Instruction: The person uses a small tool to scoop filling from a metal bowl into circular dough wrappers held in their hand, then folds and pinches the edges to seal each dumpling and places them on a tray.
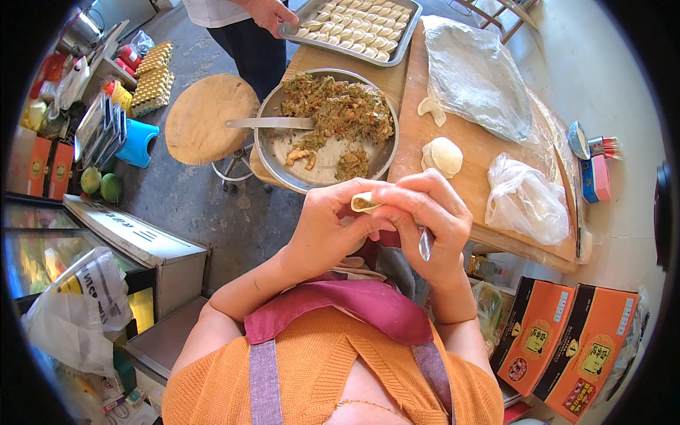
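A partly folded dumpling (364, 202) is held between my two hands, its open end showing a little filling. My left hand (332, 223) grips it from the left with thumb and fingers. My right hand (433, 223) pinches its other side and also keeps a metal utensil (425, 243) in the palm, probably a spoon; only one shiny end shows. Just beyond my hands lies a round metal pan (273, 159) of chopped filling (340, 109), with a flat metal handle (271, 123) across its left rim. A stack of dough wrappers (442, 157) sits on the wooden board (470, 175).
Another person's hand (271, 16) holds a metal tray (350, 52) of shaped dumplings at the table's far end. Plastic sheeting (475, 74), a plastic bag (526, 199) and dough scraps (433, 110) lie on the board. A round stool (207, 114) stands left; orange boxes (536, 329) stand lower right.
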`<move>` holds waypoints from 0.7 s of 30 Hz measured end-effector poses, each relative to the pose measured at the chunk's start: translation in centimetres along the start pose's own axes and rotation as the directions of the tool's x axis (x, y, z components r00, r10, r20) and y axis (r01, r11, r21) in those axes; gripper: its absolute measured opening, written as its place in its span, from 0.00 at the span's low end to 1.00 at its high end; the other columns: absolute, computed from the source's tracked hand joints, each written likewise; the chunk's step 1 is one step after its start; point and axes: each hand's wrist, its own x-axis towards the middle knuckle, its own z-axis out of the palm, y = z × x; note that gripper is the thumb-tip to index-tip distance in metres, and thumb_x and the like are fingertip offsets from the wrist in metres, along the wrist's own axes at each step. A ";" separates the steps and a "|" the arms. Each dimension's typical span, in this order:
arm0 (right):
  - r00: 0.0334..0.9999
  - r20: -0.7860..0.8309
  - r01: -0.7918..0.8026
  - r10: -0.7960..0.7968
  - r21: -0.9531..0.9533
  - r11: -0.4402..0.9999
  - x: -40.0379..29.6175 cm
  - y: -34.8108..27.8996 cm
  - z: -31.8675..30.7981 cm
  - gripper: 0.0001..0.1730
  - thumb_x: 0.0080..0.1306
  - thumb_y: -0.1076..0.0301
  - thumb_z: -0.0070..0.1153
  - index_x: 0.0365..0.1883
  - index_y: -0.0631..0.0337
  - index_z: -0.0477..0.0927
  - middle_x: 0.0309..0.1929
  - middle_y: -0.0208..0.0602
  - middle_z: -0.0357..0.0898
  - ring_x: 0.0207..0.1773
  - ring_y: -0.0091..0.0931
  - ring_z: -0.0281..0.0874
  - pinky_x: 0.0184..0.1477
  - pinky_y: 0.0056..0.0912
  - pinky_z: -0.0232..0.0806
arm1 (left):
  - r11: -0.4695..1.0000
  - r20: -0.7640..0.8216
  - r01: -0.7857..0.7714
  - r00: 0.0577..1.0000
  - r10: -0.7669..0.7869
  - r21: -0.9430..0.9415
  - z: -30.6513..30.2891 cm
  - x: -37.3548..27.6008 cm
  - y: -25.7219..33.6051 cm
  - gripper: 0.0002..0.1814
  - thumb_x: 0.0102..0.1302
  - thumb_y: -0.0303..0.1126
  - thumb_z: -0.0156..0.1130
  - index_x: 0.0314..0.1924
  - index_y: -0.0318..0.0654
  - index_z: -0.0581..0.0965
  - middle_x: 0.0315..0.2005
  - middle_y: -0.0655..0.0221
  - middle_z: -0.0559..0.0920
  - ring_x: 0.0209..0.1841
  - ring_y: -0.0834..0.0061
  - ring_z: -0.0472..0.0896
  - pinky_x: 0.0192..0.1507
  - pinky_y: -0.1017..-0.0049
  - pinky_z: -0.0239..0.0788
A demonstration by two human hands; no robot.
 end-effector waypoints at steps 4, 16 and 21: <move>0.999 0.041 0.033 -0.031 -0.069 0.997 0.2 0.1 -0.3 0.12 0.52 0.79 0.70 0.37 0.63 0.87 0.32 0.37 0.80 0.31 0.32 0.80 0.32 0.31 0.72 | 0.994 -0.003 0.007 1.000 -0.007 0.111 -0.1 0.4 0.0 0.17 0.64 0.21 0.70 0.53 0.30 0.81 0.42 0.70 0.86 0.42 0.85 0.81 0.45 0.80 0.75; 0.999 0.052 -0.009 0.012 -0.062 0.998 0.6 0.1 -0.1 0.12 0.51 0.81 0.68 0.35 0.61 0.85 0.31 0.37 0.79 0.30 0.32 0.81 0.30 0.32 0.73 | 0.981 -0.002 -0.038 0.999 0.039 0.192 0.0 0.9 -0.3 0.13 0.62 0.20 0.70 0.48 0.30 0.83 0.40 0.66 0.85 0.44 0.81 0.83 0.47 0.77 0.76; 0.991 0.096 -0.101 0.098 0.029 0.994 1.0 0.7 -0.5 0.11 0.52 0.84 0.67 0.34 0.63 0.84 0.31 0.40 0.79 0.32 0.35 0.81 0.34 0.33 0.74 | 0.944 0.019 -0.160 0.987 0.161 0.287 -0.5 1.2 -0.5 0.17 0.60 0.26 0.75 0.49 0.30 0.84 0.38 0.63 0.86 0.38 0.78 0.85 0.41 0.77 0.77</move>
